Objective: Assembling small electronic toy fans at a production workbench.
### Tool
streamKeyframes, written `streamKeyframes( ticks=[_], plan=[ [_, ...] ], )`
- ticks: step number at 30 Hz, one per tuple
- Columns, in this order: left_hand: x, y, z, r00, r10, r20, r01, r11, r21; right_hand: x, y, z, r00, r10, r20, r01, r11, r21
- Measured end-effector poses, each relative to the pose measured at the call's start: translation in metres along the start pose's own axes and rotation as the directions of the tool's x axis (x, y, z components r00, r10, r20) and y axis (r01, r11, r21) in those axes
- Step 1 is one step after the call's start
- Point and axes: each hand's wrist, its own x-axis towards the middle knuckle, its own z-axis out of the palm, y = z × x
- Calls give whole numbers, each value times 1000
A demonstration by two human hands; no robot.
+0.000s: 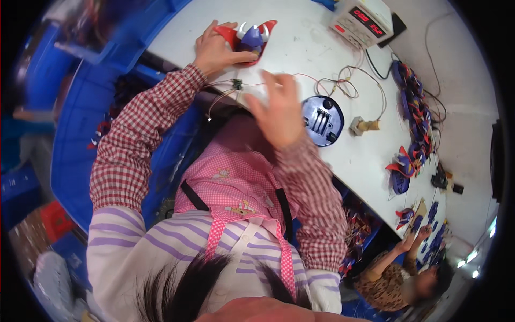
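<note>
At the far left part of the white table, my left hand (214, 51) is closed on a red and purple toy piece (252, 40) with white horns and red pointed sides. Its thumb presses along the near edge. My right hand (279, 107) is raised nearer to me, smeared by motion, its fingers apart and nothing visible in them. Just right of that hand lies a round dark blue part (323, 121) with slots inside. Thin red wires and a small dark connector (236, 84) run between my hands.
A white power supply unit (362, 24) with a red display stands at the back. A small metal and brass-coloured piece (365, 126) sits right of the round part. Several assembled toys (413, 107) line the right side. Blue bins (70, 150) stand left. A co-worker (397, 273) works at lower right.
</note>
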Motion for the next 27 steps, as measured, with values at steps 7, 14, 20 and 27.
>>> streamKeyframes(
  ticks=[7,14,20,27],
  plan=[
    [9,9,-5,915,-238,327,379,786,-488,5,2,38,996,57,64,-66,987,147],
    [-3,71,-37,890,99,446,435,115,-893,-10,33,-82,867,495,49,-421,676,604],
    [-19,125,-9,789,227,571,513,268,-815,-41,78,-94,889,419,-184,-419,907,38],
    [-51,133,38,955,296,10,-183,616,-767,-64,100,-84,873,451,-186,-435,892,124]
  ],
)
